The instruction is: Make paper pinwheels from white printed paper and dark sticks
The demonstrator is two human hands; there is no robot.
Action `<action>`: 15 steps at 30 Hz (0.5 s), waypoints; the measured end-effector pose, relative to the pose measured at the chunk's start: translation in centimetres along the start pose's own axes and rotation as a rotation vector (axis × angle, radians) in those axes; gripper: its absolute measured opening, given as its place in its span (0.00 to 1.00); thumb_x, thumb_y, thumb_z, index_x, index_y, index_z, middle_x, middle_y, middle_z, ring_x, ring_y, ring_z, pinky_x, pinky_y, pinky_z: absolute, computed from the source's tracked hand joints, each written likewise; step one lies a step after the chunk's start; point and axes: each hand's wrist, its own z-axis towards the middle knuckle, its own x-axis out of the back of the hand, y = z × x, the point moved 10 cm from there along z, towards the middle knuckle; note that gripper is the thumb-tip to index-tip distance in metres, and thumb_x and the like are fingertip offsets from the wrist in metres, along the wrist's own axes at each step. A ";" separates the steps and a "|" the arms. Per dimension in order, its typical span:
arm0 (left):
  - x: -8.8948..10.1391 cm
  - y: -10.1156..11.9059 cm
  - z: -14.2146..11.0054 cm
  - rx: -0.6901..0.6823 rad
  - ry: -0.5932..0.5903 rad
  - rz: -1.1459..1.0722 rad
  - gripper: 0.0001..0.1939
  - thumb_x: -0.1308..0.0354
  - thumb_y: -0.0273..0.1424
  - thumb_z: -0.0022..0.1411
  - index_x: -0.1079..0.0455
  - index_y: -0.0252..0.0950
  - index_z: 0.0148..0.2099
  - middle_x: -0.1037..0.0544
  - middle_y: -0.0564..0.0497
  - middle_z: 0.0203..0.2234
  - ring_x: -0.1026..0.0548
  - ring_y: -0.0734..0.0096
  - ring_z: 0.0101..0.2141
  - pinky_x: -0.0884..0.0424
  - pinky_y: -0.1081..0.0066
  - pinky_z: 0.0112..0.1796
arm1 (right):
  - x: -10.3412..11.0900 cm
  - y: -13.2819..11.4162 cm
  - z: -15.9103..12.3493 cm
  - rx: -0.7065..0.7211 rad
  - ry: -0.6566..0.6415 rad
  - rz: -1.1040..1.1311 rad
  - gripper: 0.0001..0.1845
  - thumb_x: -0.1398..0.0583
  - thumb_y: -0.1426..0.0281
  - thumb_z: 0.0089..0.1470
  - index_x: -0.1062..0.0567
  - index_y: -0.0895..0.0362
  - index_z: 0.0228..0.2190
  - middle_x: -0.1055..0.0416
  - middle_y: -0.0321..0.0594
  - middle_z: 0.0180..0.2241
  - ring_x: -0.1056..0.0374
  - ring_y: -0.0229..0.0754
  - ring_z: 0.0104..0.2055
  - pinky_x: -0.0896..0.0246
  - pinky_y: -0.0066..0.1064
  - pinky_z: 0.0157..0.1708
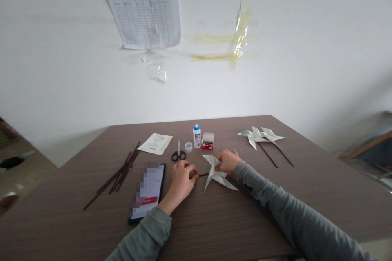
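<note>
A paper pinwheel (225,180) made of printed paper stands on its side just above the table, between my two hands. My left hand (183,177) is closed on the dark brown stick (203,175) that runs to the pinwheel's back. With closed fingers, my right hand (228,161) pinches the pinwheel near its middle; the fingertips are partly hidden behind the paper. Just beyond the hands are black-handled scissors (179,154), a small clear cup (188,147), a white glue bottle (197,136) with a blue cap, and an open red box (207,142) of small metal pieces.
Two pinwheels on sticks (260,135) lie at the back right. Several loose brown sticks (118,173) are at the left, near printed paper sheets (156,143). A phone (147,195) lies beside my left forearm. The brown table (245,228) meets a white wall (214,94).
</note>
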 end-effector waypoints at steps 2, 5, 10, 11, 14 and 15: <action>0.0 0.0 0.0 -0.010 0.002 0.003 0.10 0.27 0.22 0.75 0.08 0.44 0.46 0.13 0.42 0.59 0.17 0.41 0.67 0.22 0.45 0.74 | 0.0 -0.1 -0.1 -0.007 0.001 -0.013 0.11 0.23 0.65 0.69 0.01 0.45 0.50 0.05 0.49 0.63 0.23 0.67 0.83 0.43 0.72 0.90; -0.1 0.0 0.1 -0.021 0.001 0.002 0.10 0.28 0.23 0.75 0.08 0.44 0.47 0.13 0.41 0.59 0.18 0.41 0.67 0.22 0.43 0.74 | 0.0 -0.3 -0.1 -0.013 0.001 -0.030 0.12 0.24 0.65 0.69 0.02 0.44 0.52 0.05 0.48 0.64 0.24 0.67 0.83 0.41 0.71 0.89; -0.3 -0.2 0.3 -0.009 -0.033 0.010 0.09 0.27 0.25 0.75 0.08 0.45 0.48 0.14 0.43 0.59 0.18 0.42 0.68 0.23 0.46 0.74 | -0.1 -0.6 0.0 -0.030 -0.013 -0.046 0.15 0.25 0.67 0.71 0.02 0.47 0.55 0.07 0.52 0.67 0.25 0.67 0.84 0.40 0.68 0.89; -0.3 -0.2 0.3 -0.002 -0.042 0.015 0.09 0.27 0.25 0.75 0.08 0.45 0.48 0.15 0.43 0.60 0.18 0.42 0.68 0.23 0.47 0.75 | -0.1 -0.7 0.0 -0.034 -0.015 -0.047 0.15 0.25 0.67 0.71 0.02 0.47 0.55 0.07 0.52 0.67 0.26 0.67 0.84 0.40 0.67 0.89; -0.3 -0.1 0.2 0.010 -0.054 0.028 0.10 0.28 0.25 0.77 0.07 0.45 0.49 0.15 0.42 0.61 0.18 0.42 0.69 0.24 0.47 0.75 | -0.2 -0.7 -0.1 -0.042 -0.014 -0.047 0.16 0.25 0.67 0.72 0.02 0.46 0.56 0.07 0.51 0.67 0.26 0.65 0.85 0.40 0.66 0.89; -0.3 0.0 0.1 0.011 -0.055 0.031 0.10 0.28 0.24 0.77 0.07 0.45 0.50 0.15 0.42 0.61 0.18 0.42 0.69 0.24 0.47 0.76 | -0.2 -0.7 -0.2 -0.044 -0.013 -0.045 0.16 0.25 0.67 0.72 0.02 0.46 0.57 0.07 0.51 0.67 0.26 0.65 0.85 0.40 0.67 0.89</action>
